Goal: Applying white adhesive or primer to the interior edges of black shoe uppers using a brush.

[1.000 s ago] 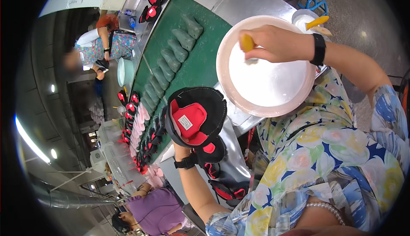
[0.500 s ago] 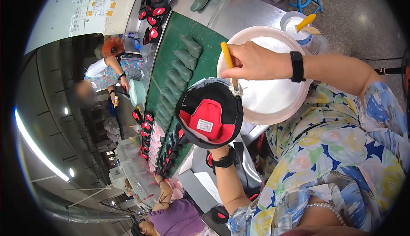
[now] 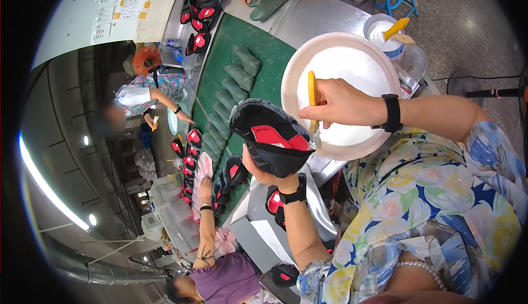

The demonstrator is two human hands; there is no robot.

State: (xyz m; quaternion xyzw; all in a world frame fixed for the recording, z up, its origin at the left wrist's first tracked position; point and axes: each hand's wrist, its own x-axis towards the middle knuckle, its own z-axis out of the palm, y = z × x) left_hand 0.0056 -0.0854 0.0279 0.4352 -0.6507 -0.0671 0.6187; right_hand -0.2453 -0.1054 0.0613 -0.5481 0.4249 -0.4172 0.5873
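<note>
My left hand (image 3: pixel 263 176) holds a black shoe upper (image 3: pixel 280 162) with a red lining, gripping it from underneath and tilting its opening. In my right hand (image 3: pixel 349 106) is a brush (image 3: pixel 312 90) with a yellow handle, held upright between thumb and fingers. The bristles point down at the upper's right-hand edge and appear to touch it. Beneath the right hand sits a wide pale pink basin (image 3: pixel 287 78) filled with white liquid. Part of the left hand's fingers is hidden behind the upper.
A green conveyor belt (image 3: pixel 220 51) carries a row of green shoe lasts (image 3: pixel 237 77), pink pieces (image 3: pixel 205 163) and several black-and-red uppers (image 3: pixel 234 172). A small tub (image 3: pixel 367 29) with another yellow brush (image 3: pixel 397 27) stands beyond the basin. Co-workers' hands reach in from the left, below and top.
My left hand has turned the upper, so its side now shows. The brush has moved right and down along with my right hand. A co-worker's hand has reached to the pink pieces.
</note>
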